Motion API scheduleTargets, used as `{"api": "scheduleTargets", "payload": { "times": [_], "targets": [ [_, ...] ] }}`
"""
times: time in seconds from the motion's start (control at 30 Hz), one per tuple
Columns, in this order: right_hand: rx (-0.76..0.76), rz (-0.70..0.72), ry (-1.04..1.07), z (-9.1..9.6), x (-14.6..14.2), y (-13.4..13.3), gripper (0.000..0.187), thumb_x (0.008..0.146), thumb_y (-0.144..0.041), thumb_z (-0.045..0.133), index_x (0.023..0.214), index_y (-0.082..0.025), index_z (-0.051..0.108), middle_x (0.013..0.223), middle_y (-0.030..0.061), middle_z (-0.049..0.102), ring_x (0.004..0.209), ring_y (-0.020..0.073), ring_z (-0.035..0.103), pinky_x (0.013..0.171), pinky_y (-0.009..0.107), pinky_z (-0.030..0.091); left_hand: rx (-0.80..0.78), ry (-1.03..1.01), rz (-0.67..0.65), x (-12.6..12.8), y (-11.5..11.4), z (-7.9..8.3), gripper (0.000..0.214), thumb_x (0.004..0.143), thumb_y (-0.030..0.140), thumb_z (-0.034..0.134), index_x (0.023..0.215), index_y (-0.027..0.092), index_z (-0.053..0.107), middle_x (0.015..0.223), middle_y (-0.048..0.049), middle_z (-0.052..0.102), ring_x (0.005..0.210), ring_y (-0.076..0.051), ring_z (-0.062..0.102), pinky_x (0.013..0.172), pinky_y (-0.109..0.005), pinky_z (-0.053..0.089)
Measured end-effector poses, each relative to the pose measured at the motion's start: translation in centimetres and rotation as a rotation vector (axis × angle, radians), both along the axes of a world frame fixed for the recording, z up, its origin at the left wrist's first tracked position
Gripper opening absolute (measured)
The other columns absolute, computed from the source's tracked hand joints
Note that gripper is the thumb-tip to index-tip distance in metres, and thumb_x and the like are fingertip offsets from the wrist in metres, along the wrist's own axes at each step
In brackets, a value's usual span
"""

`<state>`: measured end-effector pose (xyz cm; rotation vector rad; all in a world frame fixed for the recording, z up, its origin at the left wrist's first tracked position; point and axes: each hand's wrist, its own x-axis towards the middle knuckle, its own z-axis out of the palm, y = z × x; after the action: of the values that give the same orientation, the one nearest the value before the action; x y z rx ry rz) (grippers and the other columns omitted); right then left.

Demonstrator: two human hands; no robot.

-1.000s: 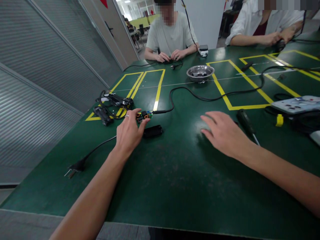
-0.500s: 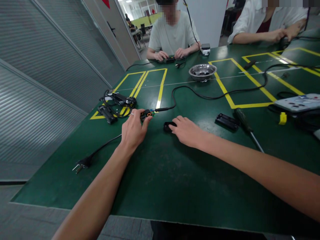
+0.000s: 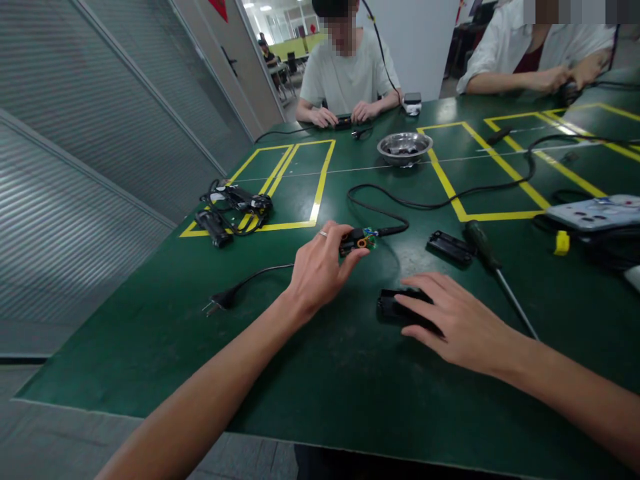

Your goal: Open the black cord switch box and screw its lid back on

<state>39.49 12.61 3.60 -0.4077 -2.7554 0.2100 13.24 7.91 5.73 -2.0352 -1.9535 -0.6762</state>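
Black shell point(image 3: 387, 303) has come nearer with the right hand point(image 3: 463, 327).

We see a round, shiny metal bowl point(image 3: 404, 159) standing beyond the middle of the dark green table point(image 3: 320, 393), between rectangles of yellow tape point(image 3: 325, 181). Behind it sit a person in a pale T-shirt point(image 3: 353, 77) and, to the right, another in a loose white shirt point(image 3: 493, 47).

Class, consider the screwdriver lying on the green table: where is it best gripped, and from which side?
Grip the thick handle, probably from above, reaching in from the right. It is far fatter than the slim metal shaft, which points back toward the wearer, and a black casing half crowds its left side.
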Motion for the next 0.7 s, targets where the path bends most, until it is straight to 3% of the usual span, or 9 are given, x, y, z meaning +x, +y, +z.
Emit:
{"api": "scheduleTargets", "payload": {
  "times": [0.13,0.23,0.37,0.53,0.7],
  "targets": [
    [0.050,-0.097,0.286,0.5,1.2,1.5,0.042,0.081,-0.027,0.067,0.120,-0.014,0.057,0.126,0.0170,0.056,0.118,0.0290,0.051,0.099,0.049,0.045,-0.014,-0.036,-0.201,2.7,-0.8,-0.5,0.043,0.096,0.056,0.043,0.115,0.017,0.046,0.099,-0.0071,0.061,0.086,-0.019,0.063,0.070,-0.030,0.051],
    [-0.005,-0.053,0.265,0.4,1.4,2.3,0.044,0.084,-0.017,0.063,0.126,-0.015,0.052,0.120,0.0137,0.060,0.115,0.0247,0.054,0.099,0.044,0.046,-0.107,-0.067,-0.343,4.0,-1.7,-0.9,0.042,0.095,0.056,0.045,0.113,0.017,0.047,0.100,-0.0081,0.063,0.088,-0.020,0.063,0.074,-0.034,0.053],
    [-0.063,0.009,0.217,-0.4,1.5,2.5,0.036,0.085,-0.009,0.059,0.120,-0.017,0.057,0.101,0.0076,0.065,0.094,0.0177,0.059,0.083,0.035,0.052,-0.280,-0.087,-0.479,3.9,-2.4,-1.4,0.050,0.091,0.056,0.052,0.122,0.018,0.044,0.122,-0.0118,0.060,0.107,-0.025,0.059,0.091,-0.041,0.051],
    [-0.139,-0.043,0.183,-0.6,2.0,2.7,0.033,0.085,-0.012,0.060,0.117,-0.018,0.060,0.103,0.0063,0.065,0.096,0.0166,0.060,0.083,0.033,0.052,-0.427,-0.093,-0.547,2.1,-2.6,-1.8,0.054,0.093,0.038,0.057,0.138,0.018,0.034,0.124,-0.0106,0.057,0.112,-0.024,0.055,0.097,-0.040,0.047],
    [-0.214,-0.029,0.151,-1.0,1.9,2.6,0.026,0.088,-0.016,0.058,0.113,-0.019,0.062,0.101,0.0059,0.065,0.094,0.0166,0.059,0.083,0.034,0.051,-0.461,-0.098,-0.562,1.8,-2.4,-1.8,0.049,0.095,0.039,0.051,0.139,0.021,0.039,0.122,-0.0102,0.056,0.106,-0.024,0.054,0.092,-0.041,0.048]
  ]
}}
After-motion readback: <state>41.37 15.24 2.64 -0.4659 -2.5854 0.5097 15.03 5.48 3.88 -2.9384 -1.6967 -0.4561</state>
